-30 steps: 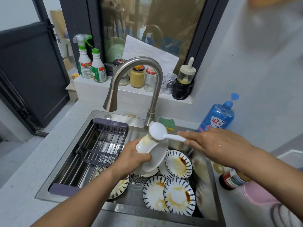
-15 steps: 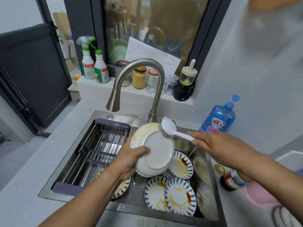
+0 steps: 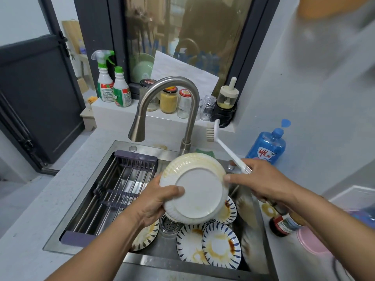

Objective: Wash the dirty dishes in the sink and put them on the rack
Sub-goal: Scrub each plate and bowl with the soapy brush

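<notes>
Where plate point(image 3: 197, 191) aloft, faucet point(image 3: 168, 84), brush point(image 3: 212, 131) behind

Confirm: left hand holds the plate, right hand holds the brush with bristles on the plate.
Wrong on the bristles: the head view shows the brush clear of the plate, up beside the faucet. Left hand holds the plate, right hand the brush.

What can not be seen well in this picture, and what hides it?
Head view.
Upper face of white plate: turned away.
Some striped plates: under white plate and left hand.
End of brush handle: inside right hand grip.
Label of dark bottle: blurred, partly behind right forearm.
</notes>
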